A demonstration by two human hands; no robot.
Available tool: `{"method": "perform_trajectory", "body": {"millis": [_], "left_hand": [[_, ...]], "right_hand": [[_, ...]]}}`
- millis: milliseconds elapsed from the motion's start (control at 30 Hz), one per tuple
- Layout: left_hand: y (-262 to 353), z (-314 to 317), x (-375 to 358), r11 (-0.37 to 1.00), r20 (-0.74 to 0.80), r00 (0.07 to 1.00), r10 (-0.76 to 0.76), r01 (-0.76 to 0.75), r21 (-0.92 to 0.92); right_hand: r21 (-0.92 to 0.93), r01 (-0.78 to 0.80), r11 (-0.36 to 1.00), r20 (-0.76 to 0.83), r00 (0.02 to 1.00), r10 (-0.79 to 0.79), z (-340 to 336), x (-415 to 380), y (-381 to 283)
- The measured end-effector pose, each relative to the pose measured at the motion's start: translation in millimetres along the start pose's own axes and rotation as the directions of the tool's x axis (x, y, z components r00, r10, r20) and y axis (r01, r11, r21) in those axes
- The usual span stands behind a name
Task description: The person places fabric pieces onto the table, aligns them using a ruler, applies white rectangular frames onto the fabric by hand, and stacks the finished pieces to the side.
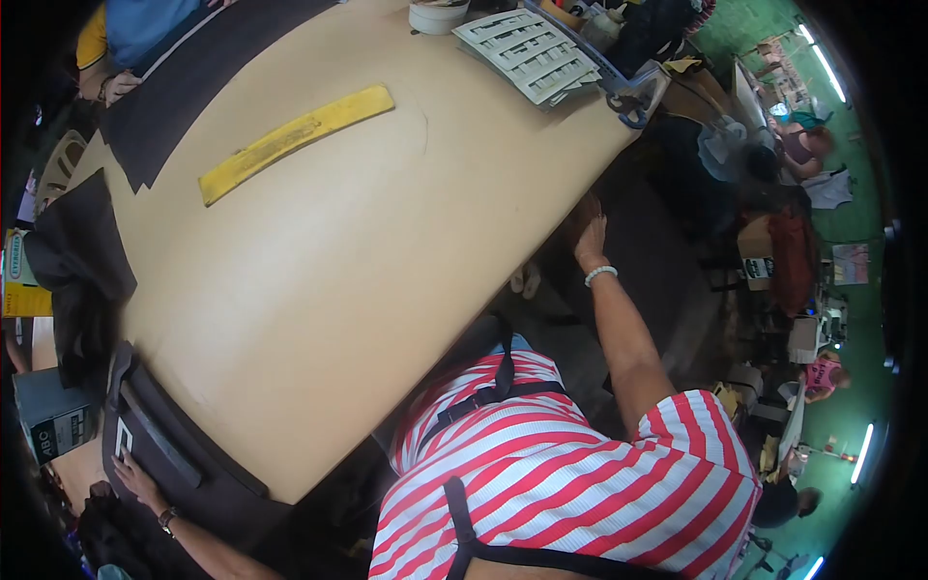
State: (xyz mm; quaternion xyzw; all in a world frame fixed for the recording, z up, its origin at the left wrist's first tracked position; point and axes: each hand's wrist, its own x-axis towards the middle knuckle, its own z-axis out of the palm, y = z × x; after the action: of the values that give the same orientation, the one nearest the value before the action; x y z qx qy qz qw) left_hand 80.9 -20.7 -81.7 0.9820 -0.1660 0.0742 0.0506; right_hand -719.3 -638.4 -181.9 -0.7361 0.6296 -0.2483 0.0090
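Observation:
At the lower left, my left hand point(140, 480) lies with its fingers apart on dark fabric point(159, 449), beside a small white marking. A watch is on that wrist. My right hand point(591, 235), with a pale beaded bracelet point(600, 275), is low beside the table's edge, near dark material point(643, 256). Its fingertips are in shadow, so I cannot make out what they hold. A worn yellow strip point(297, 141) lies on the tan table point(358, 261), away from both hands.
Stencil-like white sheets point(530, 56) and a blue basket point(590, 43) sit at the table's far corner. Dark cloth point(184, 87) runs along the upper left edge, near another person's hand point(121, 87). A grey box point(53, 411) stands at the left.

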Motion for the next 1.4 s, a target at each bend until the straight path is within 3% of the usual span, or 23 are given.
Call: {"method": "perform_trajectory", "body": {"millis": [100, 167, 233, 300, 400, 433, 500, 600, 633, 733, 767, 833, 867, 900, 967, 1000, 1033, 1133, 1167, 1233, 1267, 1300, 1400], "left_hand": [[14, -7, -15, 0.990, -0.267, 0.964, 0.010, 0.028, 0.136], [39, -16, -28, 0.974, -0.440, 0.897, 0.041, 0.062, 0.217], [59, -25, -38, 0.969, -0.536, 0.842, 0.051, 0.089, 0.232], [76, -32, -46, 0.977, -0.573, 0.819, 0.021, 0.103, 0.184], [102, -49, -56, 0.989, -0.628, 0.764, 0.148, -0.132, 0.073], [125, -60, -65, 0.987, -0.614, 0.775, 0.148, -0.153, 0.046], [181, -85, -92, 0.981, -0.587, 0.796, 0.148, -0.195, -0.017], [248, -106, -133, 0.936, -0.504, 0.847, 0.171, -0.300, -0.186], [278, -112, -154, 0.858, -0.433, 0.895, 0.107, -0.303, -0.415], [403, -139, -245, 0.395, -0.154, 0.987, 0.034, -0.155, -0.905], [412, -117, -258, 0.202, -0.119, 0.980, 0.159, -0.151, -0.968], [463, -106, -295, 0.030, 0.095, 0.856, 0.508, 0.092, -0.995], [484, -97, -307, -0.039, 0.137, 0.741, 0.658, 0.216, -0.976], [513, -96, -323, -0.134, 0.190, 0.668, 0.720, 0.402, -0.906], [540, -102, -333, -0.247, 0.233, 0.613, 0.755, 0.594, -0.766], [542, -103, -330, -0.240, 0.289, 0.585, 0.758, 0.662, -0.710], [543, -102, -326, -0.240, 0.339, 0.559, 0.756, 0.720, -0.651], [540, -97, -310, -0.418, 0.420, 0.791, 0.445, 0.598, -0.683], [526, -94, -299, -0.424, 0.434, 0.816, 0.382, 0.572, -0.702], [498, -84, -280, -0.433, 0.458, 0.845, 0.276, 0.535, -0.726], [484, -72, -275, -0.369, 0.484, 0.859, 0.165, 0.509, -0.778], [470, -69, -271, -0.268, 0.467, 0.878, 0.102, 0.477, -0.837], [416, -67, -265, 0.027, 0.432, 0.902, -0.001, 0.432, -0.901]], "right_hand": [[0.051, -0.043, 0.998, 0.060, 0.997, 0.040, -1, -3, 0], [0.162, 0.004, 0.987, -0.058, 0.998, 0.006, 24, -7, 26], [0.329, -0.102, 0.939, -0.059, 0.990, 0.128, 26, -6, 30], [0.519, -0.356, 0.777, 0.098, 0.928, 0.360, 14, 4, 28], [0.645, -0.503, 0.575, 0.148, 0.820, 0.552, -27, 15, 13], [0.773, -0.492, 0.401, 0.166, 0.767, 0.620, -31, 19, 20], [0.806, -0.515, 0.291, 0.163, 0.667, 0.727, -53, 29, 23], [0.938, -0.348, -0.004, 0.221, 0.586, 0.780, -85, 48, 47], [0.951, -0.295, -0.095, 0.254, 0.566, 0.784, -121, 57, 22], [0.919, -0.284, -0.272, 0.384, 0.796, 0.467, -180, 79, -38], [0.895, -0.319, -0.313, 0.416, 0.850, 0.323, -186, 87, -53], [0.961, -0.276, 0.018, 0.275, 0.959, 0.063, -182, 95, -123], [0.939, -0.201, 0.280, 0.195, 0.980, 0.049, -178, 97, -169], [0.852, -0.103, 0.513, 0.117, 0.993, 0.005, -166, 98, -210], [0.699, 0.037, 0.714, 0.105, 0.982, -0.154, -127, 89, -287], [0.860, -0.203, 0.469, 0.286, 0.951, -0.114, -125, 78, -336], [0.875, -0.449, 0.181, 0.475, 0.869, -0.140, -129, 67, -374], [0.908, -0.409, 0.088, 0.403, 0.799, -0.446, -76, 51, -425], [0.840, -0.541, -0.049, 0.420, 0.703, -0.574, -54, 46, -435], [0.980, -0.059, 0.188, 0.177, 0.682, -0.710, -53, 33, -432], [0.900, 0.295, 0.320, 0.066, 0.635, -0.770, -51, 27, -421], [0.686, 0.615, 0.388, -0.023, 0.551, -0.834, -42, 20, -408], [0.305, 0.782, 0.543, 0.116, 0.536, -0.836, -33, 7, -360]]}}
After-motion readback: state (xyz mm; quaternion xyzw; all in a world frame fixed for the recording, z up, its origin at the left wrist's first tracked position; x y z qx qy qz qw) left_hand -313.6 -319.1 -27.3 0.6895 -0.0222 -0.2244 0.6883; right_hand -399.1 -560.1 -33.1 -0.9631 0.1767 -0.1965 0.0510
